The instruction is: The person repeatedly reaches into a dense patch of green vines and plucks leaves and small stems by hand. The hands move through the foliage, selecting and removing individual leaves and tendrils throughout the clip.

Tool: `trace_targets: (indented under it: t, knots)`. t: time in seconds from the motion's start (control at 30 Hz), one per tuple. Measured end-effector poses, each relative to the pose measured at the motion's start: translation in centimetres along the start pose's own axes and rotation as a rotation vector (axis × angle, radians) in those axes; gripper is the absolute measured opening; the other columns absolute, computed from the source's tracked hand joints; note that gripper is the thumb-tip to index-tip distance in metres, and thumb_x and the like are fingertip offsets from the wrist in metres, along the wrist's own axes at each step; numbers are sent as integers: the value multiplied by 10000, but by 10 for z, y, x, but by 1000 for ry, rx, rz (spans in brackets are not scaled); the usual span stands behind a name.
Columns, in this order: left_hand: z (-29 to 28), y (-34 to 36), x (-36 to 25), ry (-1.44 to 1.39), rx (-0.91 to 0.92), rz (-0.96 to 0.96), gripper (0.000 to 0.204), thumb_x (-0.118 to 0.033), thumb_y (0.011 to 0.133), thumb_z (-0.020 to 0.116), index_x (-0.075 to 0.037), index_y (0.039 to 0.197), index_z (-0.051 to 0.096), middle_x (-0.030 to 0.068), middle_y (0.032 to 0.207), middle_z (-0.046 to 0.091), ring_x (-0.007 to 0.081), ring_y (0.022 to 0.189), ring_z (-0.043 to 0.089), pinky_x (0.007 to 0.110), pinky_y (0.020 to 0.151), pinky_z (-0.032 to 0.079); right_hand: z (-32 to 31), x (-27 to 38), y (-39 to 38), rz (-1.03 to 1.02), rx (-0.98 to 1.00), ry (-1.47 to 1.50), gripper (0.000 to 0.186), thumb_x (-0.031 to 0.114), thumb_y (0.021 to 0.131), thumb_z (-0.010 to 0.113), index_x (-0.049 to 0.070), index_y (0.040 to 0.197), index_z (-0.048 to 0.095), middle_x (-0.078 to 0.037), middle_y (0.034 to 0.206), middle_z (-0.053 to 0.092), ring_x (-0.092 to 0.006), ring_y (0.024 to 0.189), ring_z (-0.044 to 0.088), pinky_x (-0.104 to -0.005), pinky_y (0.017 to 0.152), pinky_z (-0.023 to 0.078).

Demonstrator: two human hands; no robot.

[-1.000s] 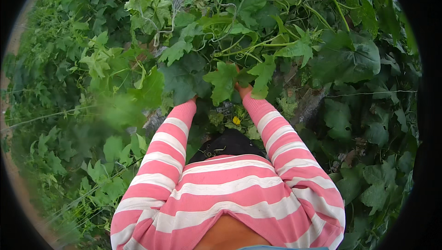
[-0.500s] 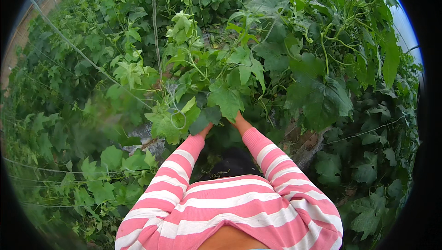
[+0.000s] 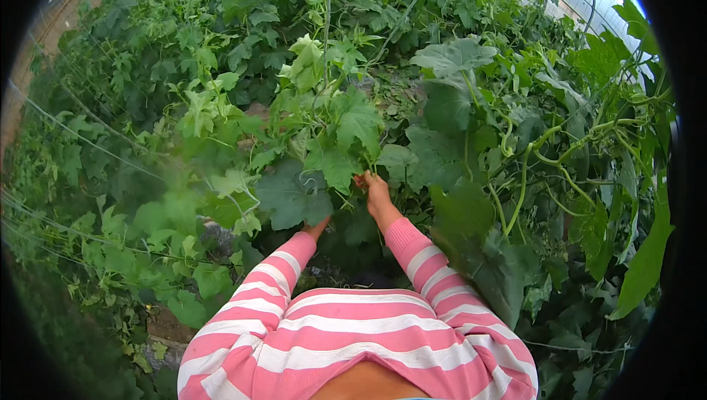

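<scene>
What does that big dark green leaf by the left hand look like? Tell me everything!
The broad, dark green, lobed leaf looks thin and mostly matt. It is spread out, its flat face toward the camera, and it covers most of the bare left hand, which shows at its lower right edge. A pale, thin, curly strand appears across its right part. A brighter green, pointed leaf sits at its upper right. Whether the fingers touch it is hidden.

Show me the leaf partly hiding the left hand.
The broad, dark green leaf above the left cuff; the left hand is partly behind it, while the brighter leaf at its upper right hangs beside the right hand.
</scene>
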State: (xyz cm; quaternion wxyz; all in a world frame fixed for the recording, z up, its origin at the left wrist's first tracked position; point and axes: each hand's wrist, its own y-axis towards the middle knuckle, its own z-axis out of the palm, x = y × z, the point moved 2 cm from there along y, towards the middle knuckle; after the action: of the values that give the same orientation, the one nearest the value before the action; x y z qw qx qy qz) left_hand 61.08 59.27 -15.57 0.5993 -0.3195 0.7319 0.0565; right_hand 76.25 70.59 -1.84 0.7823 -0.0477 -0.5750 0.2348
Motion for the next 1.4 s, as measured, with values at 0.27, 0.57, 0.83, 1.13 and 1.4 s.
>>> trace_targets:
  t: [0.27, 0.57, 0.83, 1.13, 1.4]
  knots:
    - [80, -29, -6, -286, -191, -88, 302, -97, 757, 707, -31, 1004, 547, 96, 841, 619, 170, 668, 592, 286, 566, 499, -95, 40, 47, 66, 129, 157, 269, 261, 936, 509, 18, 1021, 592, -94, 981, 645, -172, 882, 602, -288, 796, 479]
    - [48, -35, -75, -354, -222, -3, 185, -98, 743, 736, -33, 731, 563, 48, 633, 580, 114, 514, 546, 246, 458, 461, -62, 43, 19, 178, 394, -63, 223, 188, 883, 600, 48, 1057, 613, -49, 959, 666, -83, 732, 579, -220, 626, 440]
    - [30, -55, -80, -599, -179, -137, 150, -20, 780, 665, -6, 901, 580, 62, 785, 598, 144, 624, 584, 262, 522, 510, -55, 43, -8, 241, 406, 12, 244, 142, 872, 610, 32, 1088, 581, -85, 1003, 652, -135, 824, 606, -265, 703, 488]
    - [4, -99, -97, -274, 88, 92, 326, 131, 685, 566, 10, 988, 556, 101, 913, 614, 180, 791, 612, 290, 651, 531, 12, -17, -46, 81, 259, -644, 281, 101, 747, 724, -36, 963, 608, -82, 814, 625, -138, 711, 574, -290, 617, 470]
    - [-22, -108, -63, -668, 87, -61, 438, 135, 662, 547, 10, 1060, 415, 168, 1016, 573, 236, 777, 612, 350, 688, 568, 28, -39, -73, 61, 70, -498, 210, 182, 809, 656, -7, 899, 644, -87, 789, 649, -170, 701, 592, -325, 653, 462]
